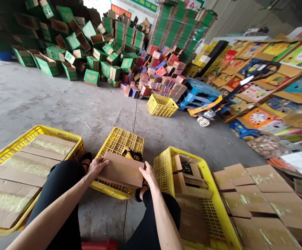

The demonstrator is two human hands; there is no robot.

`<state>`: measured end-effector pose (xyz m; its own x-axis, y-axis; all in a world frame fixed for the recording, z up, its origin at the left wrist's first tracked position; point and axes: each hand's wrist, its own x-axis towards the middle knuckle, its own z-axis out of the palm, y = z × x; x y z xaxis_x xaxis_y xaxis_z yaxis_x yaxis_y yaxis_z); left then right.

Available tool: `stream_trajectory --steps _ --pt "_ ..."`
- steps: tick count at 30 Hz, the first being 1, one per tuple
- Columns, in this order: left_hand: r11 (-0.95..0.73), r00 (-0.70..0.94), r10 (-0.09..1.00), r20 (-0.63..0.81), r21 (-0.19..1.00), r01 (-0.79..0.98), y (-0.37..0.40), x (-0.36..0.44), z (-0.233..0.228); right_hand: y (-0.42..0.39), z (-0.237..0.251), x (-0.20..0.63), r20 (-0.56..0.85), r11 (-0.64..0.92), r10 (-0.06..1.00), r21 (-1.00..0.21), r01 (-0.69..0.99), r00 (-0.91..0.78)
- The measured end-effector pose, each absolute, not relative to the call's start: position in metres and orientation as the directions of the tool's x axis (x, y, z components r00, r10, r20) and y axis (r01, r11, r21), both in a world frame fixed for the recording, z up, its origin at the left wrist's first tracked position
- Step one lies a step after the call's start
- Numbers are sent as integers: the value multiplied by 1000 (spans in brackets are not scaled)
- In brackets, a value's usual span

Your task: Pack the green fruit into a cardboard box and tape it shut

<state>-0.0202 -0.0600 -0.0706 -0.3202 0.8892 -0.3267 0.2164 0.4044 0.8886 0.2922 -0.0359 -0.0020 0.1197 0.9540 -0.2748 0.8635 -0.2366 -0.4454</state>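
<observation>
A brown cardboard box [122, 171] rests on an upturned yellow plastic crate [119, 140] between my knees. My left hand [97, 166] grips the box's left end, and my right hand [148, 173] presses on its right end. Just behind the box, a yellow and black tape dispenser [130, 153] lies on the crate. To my left, a yellow crate [21, 140] holds taped brown boxes [23, 163]. On my right, another yellow crate [208, 173] contains open brown boxes [186, 173].
Taped brown boxes [260, 198] cover the floor at the right. A pile of green boxes [88, 52] and red boxes [161, 74] fills the back. A yellow basket [162, 105], blue pallets [200, 92] and a pallet jack [205, 111] stand beyond. Colourful flat cartons [270, 76] lean at right.
</observation>
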Motion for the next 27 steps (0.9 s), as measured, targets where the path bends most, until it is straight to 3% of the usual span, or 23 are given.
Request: stream_trajectory --steps 6,19,27 --pt "372 -300 904 -305 907 200 -59 -19 -66 -2 3 273 -230 -175 970 -416 893 83" --pt "420 -262 891 -370 892 168 -56 -19 -79 80 -37 242 -492 -200 869 -267 943 45" --pt "456 -279 871 -403 875 161 -55 -19 -79 89 -44 232 -560 -225 824 -190 956 83"
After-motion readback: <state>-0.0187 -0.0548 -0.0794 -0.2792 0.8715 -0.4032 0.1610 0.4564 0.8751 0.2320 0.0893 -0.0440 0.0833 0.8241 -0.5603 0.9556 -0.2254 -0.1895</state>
